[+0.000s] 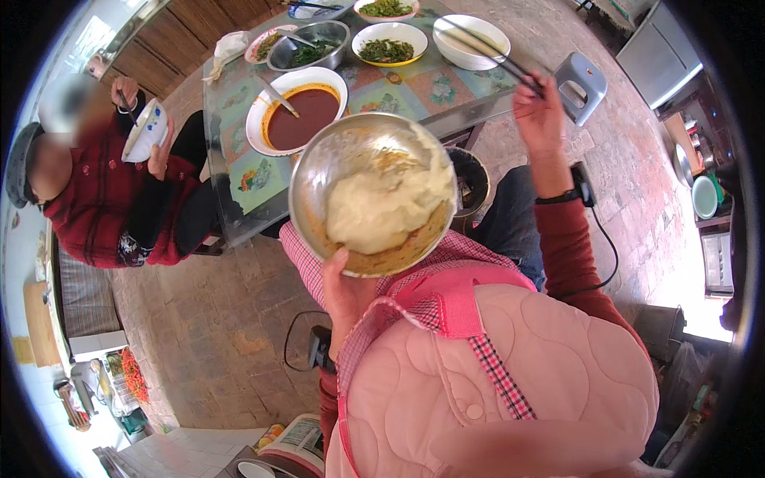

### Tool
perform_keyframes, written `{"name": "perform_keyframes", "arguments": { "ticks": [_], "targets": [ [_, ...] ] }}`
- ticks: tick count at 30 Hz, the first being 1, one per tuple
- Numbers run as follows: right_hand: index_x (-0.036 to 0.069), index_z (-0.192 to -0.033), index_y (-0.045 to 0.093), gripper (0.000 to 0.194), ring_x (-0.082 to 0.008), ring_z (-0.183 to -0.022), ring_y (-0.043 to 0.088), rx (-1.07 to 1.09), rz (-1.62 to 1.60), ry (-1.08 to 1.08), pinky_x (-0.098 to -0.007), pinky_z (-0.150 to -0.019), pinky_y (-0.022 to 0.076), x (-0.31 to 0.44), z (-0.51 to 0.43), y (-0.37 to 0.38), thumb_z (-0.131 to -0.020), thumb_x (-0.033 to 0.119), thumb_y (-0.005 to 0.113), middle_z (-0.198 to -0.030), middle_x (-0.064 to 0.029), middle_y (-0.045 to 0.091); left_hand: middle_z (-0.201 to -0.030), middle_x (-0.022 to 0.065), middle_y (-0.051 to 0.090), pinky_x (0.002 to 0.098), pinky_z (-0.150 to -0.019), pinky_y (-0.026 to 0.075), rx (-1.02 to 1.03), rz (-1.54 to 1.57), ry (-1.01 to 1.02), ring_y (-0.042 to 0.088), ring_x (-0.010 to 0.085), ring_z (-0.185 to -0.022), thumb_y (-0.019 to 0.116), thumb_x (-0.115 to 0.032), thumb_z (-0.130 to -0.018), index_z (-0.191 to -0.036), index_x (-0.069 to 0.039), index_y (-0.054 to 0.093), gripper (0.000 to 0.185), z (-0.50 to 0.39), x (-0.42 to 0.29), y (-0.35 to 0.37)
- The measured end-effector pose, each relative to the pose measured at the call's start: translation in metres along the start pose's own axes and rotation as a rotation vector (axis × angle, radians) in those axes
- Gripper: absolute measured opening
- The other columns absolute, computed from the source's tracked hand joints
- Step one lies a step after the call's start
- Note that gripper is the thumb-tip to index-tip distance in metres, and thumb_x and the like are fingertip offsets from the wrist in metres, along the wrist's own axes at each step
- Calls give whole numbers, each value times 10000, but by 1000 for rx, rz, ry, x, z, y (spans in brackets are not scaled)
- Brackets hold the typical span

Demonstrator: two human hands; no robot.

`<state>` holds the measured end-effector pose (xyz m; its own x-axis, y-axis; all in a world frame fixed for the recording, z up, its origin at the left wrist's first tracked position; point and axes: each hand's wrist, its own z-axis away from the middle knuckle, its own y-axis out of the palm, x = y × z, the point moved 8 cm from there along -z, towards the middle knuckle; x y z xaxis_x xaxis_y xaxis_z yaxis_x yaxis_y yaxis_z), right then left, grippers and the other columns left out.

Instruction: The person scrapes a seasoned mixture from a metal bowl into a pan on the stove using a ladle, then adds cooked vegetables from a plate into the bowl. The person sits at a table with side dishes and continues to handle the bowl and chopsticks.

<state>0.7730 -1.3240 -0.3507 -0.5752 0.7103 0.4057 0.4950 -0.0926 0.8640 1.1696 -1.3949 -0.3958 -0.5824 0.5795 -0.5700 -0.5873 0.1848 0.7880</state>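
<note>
My left hand [346, 287] grips the near rim of a stainless steel bowl [311, 179], thumb over the edge. A pale, soft doughy mass [376, 209] lies in it, with reddish-brown sauce smeared around the wall. My right hand [538, 113] is raised at the table's right side, closed around a pair of dark chopsticks [508, 63]. Their tips reach over a white bowl [502, 37] that holds something pale; whether they touch it I cannot tell. Just beyond my steel bowl stands a white bowl of dark red sauce [305, 119] with a spoon [278, 98] in it.
Dishes of greens [385, 52] and a metal basin [340, 45] stand on the table [257, 179] with its patterned cover. At left a seated person [107, 203] holds a bowl [146, 134] and chopsticks. A grey plastic stool [581, 86] and a bucket [469, 179] are near the table's right side.
</note>
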Motion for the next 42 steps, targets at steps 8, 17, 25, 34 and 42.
{"name": "perform_keyframes", "arguments": {
  "ticks": [8, 17, 25, 34, 42],
  "targets": [
    [-24, -1099, 554, 459, -181, -724, 501, 4, 406, -134, -281, -596, 399, 94, -21, 3, -970, 395, 419, -912, -98, 556, -1295, 182, 471, 477, -970, 439, 161, -79, -259, 474, 324, -1198, 500, -237, -874, -1324, 36, 334, 551, -104, 47, 45],
    [-39, -1080, 571, 490, -219, -734, 591, -90, 666, -180, -312, -659, 474, 86, -73, 15, -977, 405, 394, -955, -147, 627, -1156, 186, 537, 462, -803, 553, 126, -173, -277, 587, 318, -1029, 493, -141, -873, -1204, 24, 416, 378, -167, 59, 53],
    [-5, -884, 588, 292, -152, -670, 488, 69, 636, -58, -277, -576, 400, 87, -111, 52, -963, 246, 463, -787, -75, 554, -1160, 208, 540, 456, -781, 569, 96, -374, -285, 603, 335, -1005, 460, -215, -940, -1201, 80, 423, 395, -192, 53, 47],
    [4, -861, 615, 290, -29, -421, 295, 52, 1630, 594, -211, -368, 195, -70, -150, -9, -884, 290, 568, -570, 56, 431, -1132, 156, 563, 362, -726, 584, 46, -374, -279, 606, 234, -993, 513, -304, -937, -1208, 38, 457, 439, -195, 47, 30],
    [-57, -799, 625, 347, -121, -399, 423, 57, 1657, 723, -294, -381, 343, -148, -174, -93, -858, 273, 535, -718, -87, 674, -1038, 126, 527, 387, -735, 573, 11, -468, -251, 583, 245, -909, 481, -260, -952, -1183, 7, 465, 354, -171, 32, 21]
  ]
}}
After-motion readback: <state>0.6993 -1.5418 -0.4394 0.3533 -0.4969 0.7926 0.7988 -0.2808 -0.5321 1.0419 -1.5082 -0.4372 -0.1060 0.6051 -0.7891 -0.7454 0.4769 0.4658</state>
